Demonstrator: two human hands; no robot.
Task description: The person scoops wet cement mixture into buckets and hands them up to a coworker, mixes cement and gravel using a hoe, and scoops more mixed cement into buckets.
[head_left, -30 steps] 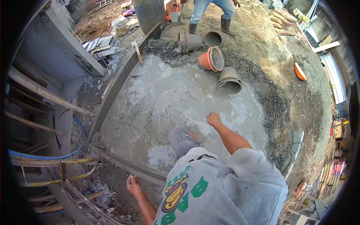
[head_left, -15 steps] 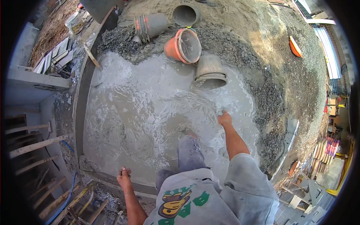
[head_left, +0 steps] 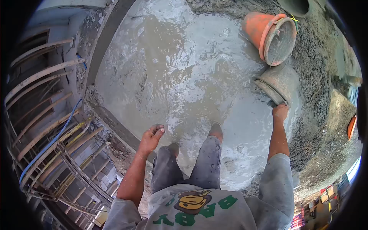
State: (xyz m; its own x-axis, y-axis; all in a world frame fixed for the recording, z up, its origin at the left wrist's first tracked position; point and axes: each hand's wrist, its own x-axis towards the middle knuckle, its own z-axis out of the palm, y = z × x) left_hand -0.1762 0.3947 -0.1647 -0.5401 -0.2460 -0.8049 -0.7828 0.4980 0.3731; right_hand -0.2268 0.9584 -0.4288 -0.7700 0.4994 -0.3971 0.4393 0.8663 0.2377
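Observation:
My right hand (head_left: 280, 112) grips the rim of a grey, cement-coated bucket (head_left: 284, 81), which lies tipped on its side in the wet mix with its mouth facing down and left. Above it, an orange bucket (head_left: 253, 32) with a cement-crusted opening also lies on its side, close against the grey one. My left hand (head_left: 150, 138) is held over the wet grey cement mix (head_left: 184, 80), fingers curled in towards the thumb, with nothing visible in it. Both feet stand in the mix, partly sunk.
A low wall edge (head_left: 109, 40) bounds the mix on the left. Beyond it are wooden poles (head_left: 50, 74) and a blue hose (head_left: 57, 140). Another bucket (head_left: 297, 7) lies at the top right. Gravelly dark sand (head_left: 312, 88) lines the right side, with an orange object (head_left: 351, 127) farther out.
My right hand has gone from the mix surface to the grey bucket's rim and taken hold. My left hand has risen forward over the mix. The view has shifted and my stance has changed.

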